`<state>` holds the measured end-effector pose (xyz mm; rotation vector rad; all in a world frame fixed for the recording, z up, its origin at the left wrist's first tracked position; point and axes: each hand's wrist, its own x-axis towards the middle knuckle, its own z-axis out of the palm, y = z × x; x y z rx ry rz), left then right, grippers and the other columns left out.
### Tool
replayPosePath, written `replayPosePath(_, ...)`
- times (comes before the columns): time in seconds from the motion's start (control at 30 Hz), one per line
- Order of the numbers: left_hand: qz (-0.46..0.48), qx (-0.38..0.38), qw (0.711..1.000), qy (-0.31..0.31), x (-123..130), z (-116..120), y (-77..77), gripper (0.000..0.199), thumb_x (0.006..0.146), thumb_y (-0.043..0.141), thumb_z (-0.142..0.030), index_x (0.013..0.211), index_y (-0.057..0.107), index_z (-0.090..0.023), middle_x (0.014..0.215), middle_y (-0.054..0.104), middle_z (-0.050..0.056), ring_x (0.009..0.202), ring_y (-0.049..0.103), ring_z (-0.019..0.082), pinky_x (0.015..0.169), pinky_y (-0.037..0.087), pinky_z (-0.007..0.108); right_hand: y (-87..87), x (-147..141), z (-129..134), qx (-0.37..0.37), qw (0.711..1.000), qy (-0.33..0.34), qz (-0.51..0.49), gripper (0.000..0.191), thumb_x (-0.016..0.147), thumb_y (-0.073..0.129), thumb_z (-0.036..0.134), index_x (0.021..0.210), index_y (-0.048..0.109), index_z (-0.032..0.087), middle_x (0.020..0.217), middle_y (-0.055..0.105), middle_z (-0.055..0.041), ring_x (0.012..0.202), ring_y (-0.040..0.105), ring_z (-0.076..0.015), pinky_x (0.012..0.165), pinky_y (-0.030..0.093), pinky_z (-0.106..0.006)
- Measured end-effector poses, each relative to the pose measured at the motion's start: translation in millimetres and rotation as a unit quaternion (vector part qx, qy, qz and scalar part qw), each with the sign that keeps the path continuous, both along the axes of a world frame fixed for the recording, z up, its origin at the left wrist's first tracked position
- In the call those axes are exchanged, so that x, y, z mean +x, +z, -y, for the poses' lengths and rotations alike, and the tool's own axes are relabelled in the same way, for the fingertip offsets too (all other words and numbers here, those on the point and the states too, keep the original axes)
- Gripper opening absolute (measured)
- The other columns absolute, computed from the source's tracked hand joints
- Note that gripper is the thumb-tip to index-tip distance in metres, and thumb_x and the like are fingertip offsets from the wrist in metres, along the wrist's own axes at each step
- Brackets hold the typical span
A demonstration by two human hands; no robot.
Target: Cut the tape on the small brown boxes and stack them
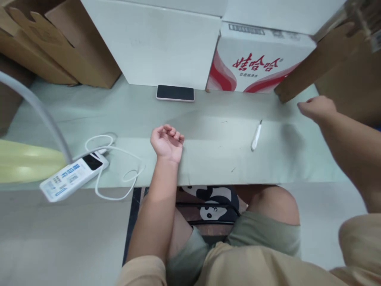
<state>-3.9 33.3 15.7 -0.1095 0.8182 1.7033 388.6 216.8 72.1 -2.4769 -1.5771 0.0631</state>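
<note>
The left hand [167, 143] lies palm up over the worktop [208, 159], its fingers loosely curled and partly open, with nothing in it. The right hand [319, 108] is curled into a loose fist near the worktop's right side, close to an upright brown cardboard piece [315, 59]; whether anything is inside it, I cannot tell. Between the hands, nearer the right one, a white-handled knife [256, 137] lies on the worktop with its dark tip pointing away from the person. A phone [175, 93] lies screen up beyond the left hand, in front of a large white box [166, 47]. Right of that box stands a white carton [253, 63] with red print. To the left, a white power bank [73, 179] with a looped white cable [111, 198] sits at the front edge, beside a yellow object [26, 162].
</note>
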Motion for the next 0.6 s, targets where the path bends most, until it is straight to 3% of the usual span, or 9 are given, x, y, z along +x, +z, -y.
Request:
replayPosePath(0.07, 0.014, -0.005, 1.0, 0.007, 2.3, -5.4, 0.8, 0.025, 0.085, 0.046, -0.032, 0.064, 0.048, -0.02, 0.055, 0.039, -0.005, 0.042, 0.039, 0.007, 0.052, 0.04, 0.024, -11.7, -28.0, 0.7, -0.074, 0.996, 0.041, 0.019, 0.031, 0.071, 0.078, 0.015, 0.05, 0.056, 0.018, 0.092, 0.072, -0.0225, 0.096, 0.067, -0.0296, 0.075, 0.036, -0.045)
replayPosePath(0.13, 0.031, -0.006, 0.999, 0.01, 5.6, -9.9, 1.8, 0.026, 0.087, 0.043, -0.03, 0.063, 0.049, -0.019, 0.055, 0.038, -0.005, 0.042, 0.038, 0.007, 0.052, 0.039, 0.025, -20.8, -65.4, 9.7, -0.123, 0.985, 0.109, 0.056, 0.032, 0.075, 0.078, 0.024, 0.052, 0.056, 0.021, 0.085, 0.07, -0.0183, 0.091, 0.065, -0.0299, 0.073, 0.035, -0.045)
replayPosePath(0.23, 0.05, 0.004, 0.999, 0.01, 7.3, -11.8, 2.5, 0.028, 0.088, 0.042, -0.029, 0.063, 0.05, -0.018, 0.055, 0.038, -0.005, 0.042, 0.038, 0.007, 0.052, 0.038, 0.025, -28.4, -127.6, 30.8, -0.14, 0.947, 0.265, 0.118, 0.026, 0.087, 0.066, 0.039, 0.066, 0.063, 0.024, 0.072, 0.063, -0.0127, 0.069, 0.056, -0.0239, 0.066, 0.033, -0.041)
replayPosePath(0.33, 0.073, 0.015, 0.997, 0.012, 3.0, -7.2, 2.5, 0.027, 0.088, 0.044, -0.029, 0.064, 0.051, -0.018, 0.056, 0.038, -0.004, 0.044, 0.038, 0.007, 0.054, 0.038, 0.025, -30.9, -187.9, 46.8, -0.118, 0.903, 0.399, 0.109, 0.016, 0.089, 0.061, 0.039, 0.083, 0.068, 0.026, 0.07, 0.064, -0.0073, 0.057, 0.045, -0.0192, 0.063, 0.032, -0.036)
replayPosePath(0.4, 0.087, 0.02, 0.996, 0.018, -2.7, -2.4, 3.0, 0.027, 0.088, 0.043, -0.028, 0.064, 0.052, -0.018, 0.056, 0.038, -0.004, 0.044, 0.038, 0.007, 0.056, 0.038, 0.024, -30.0, -228.8, 52.7, -0.092, 0.876, 0.469, 0.07, 0.014, 0.088, 0.061, 0.035, 0.097, 0.069, 0.028, 0.079, 0.071, -0.0051, 0.059, 0.049, -0.0195, 0.064, 0.035, -0.035)
replayPosePath(0.5, 0.099, 0.027, 0.994, 0.039, -13.5, 3.6, 5.5, 0.028, 0.088, 0.043, -0.027, 0.063, 0.052, -0.018, 0.057, 0.037, -0.004, 0.045, 0.037, 0.007, 0.055, 0.036, 0.025, -21.9, -297.6, 62.5, -0.04, 0.828, 0.559, -0.022, 0.03, 0.084, 0.063, 0.029, 0.114, 0.067, 0.028, 0.09, 0.076, -0.0049, 0.069, 0.06, -0.0229, 0.071, 0.045, -0.038)
replayPosePath(0.6, 0.107, 0.016, 0.992, 0.067, -23.4, 6.4, 9.1, 0.028, 0.087, 0.042, -0.025, 0.061, 0.05, -0.018, 0.055, 0.035, -0.003, 0.043, 0.035, 0.008, 0.053, 0.031, 0.026, -2.1, -375.6, 81.8, -0.016, 0.779, 0.62, -0.097, 0.045, 0.081, 0.066, 0.024, 0.125, 0.063, 0.027, 0.085, 0.073, -0.0042, 0.08, 0.066, -0.0268, 0.084, 0.054, -0.043)
